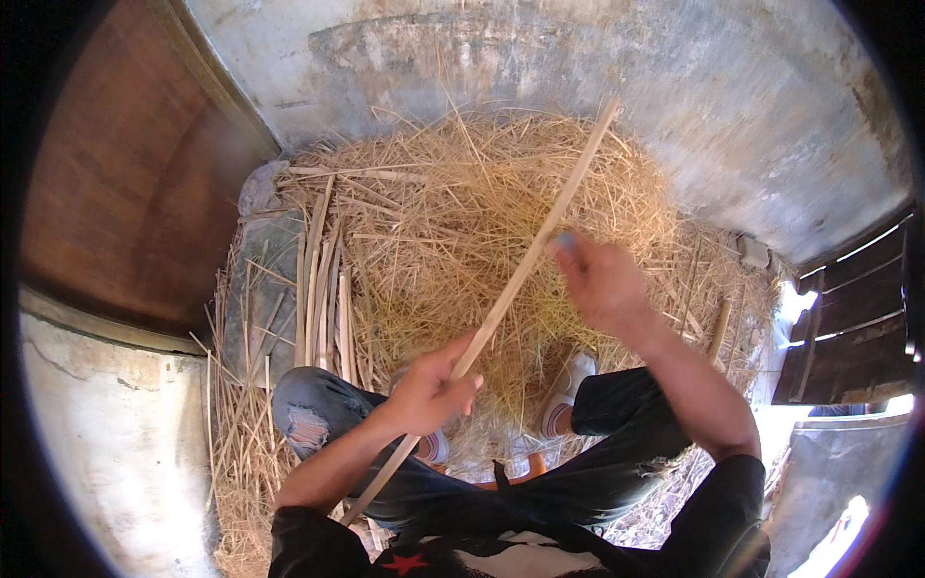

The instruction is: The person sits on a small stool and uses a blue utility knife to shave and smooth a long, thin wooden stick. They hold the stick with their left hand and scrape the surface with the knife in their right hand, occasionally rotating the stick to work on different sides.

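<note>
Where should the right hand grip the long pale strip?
Probably a pinch beyond the left hand, coming from the right: the long pale strip slants forward and right, its far stretch is slim, and the right hand is beside it.

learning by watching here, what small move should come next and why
Perhaps move the right hand along the strip: the left hand grips it lower down, which should steady it, while the right sits close beside it with a small blue thing at its fingers. Whether that touches the strip is hard to tell.
</note>
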Motion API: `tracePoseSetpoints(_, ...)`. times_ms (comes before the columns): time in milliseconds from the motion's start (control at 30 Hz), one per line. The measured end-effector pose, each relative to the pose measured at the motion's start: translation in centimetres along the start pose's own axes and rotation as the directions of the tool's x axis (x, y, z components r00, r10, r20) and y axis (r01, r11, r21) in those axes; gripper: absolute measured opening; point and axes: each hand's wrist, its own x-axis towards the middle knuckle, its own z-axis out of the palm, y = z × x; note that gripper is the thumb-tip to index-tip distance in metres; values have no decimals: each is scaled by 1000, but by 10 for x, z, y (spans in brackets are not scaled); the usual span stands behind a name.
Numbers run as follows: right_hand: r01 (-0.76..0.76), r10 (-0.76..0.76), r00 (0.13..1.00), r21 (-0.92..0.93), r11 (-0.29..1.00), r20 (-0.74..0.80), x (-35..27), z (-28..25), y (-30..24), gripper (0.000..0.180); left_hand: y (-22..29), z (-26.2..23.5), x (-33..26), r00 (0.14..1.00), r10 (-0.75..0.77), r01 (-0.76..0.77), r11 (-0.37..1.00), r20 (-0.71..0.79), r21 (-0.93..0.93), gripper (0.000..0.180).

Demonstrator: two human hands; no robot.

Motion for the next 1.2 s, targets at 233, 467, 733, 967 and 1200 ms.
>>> tracePoseSetpoints(233,-35,34,996,8,999,85,-2,9,-7,35,-6,-5,-2,1000,-1,2,1000,-20,20,61)
tracePoseSetpoints(467,213,-229,954,102,972,193,-40,35,-31,40,1,-6,4,1000,-5,5,1000,-3,-1,59)
tracePoseSetpoints(733,27,-45,987,115,993,157,-12,16,-15,43,5,-6,5,1000,-9,8,997,-12,-74,63)
tracePoseSetpoints(967,-13,4,994,80,997,111,2,9,-14,37,8,-10,4,1000,2,0,995,23,-103,68)
tracePoseSetpoints(1200,209,-224,968,132,969,115,-17,18,-37,34,9,-14,4,998,35,-20,970,58,-243,67)
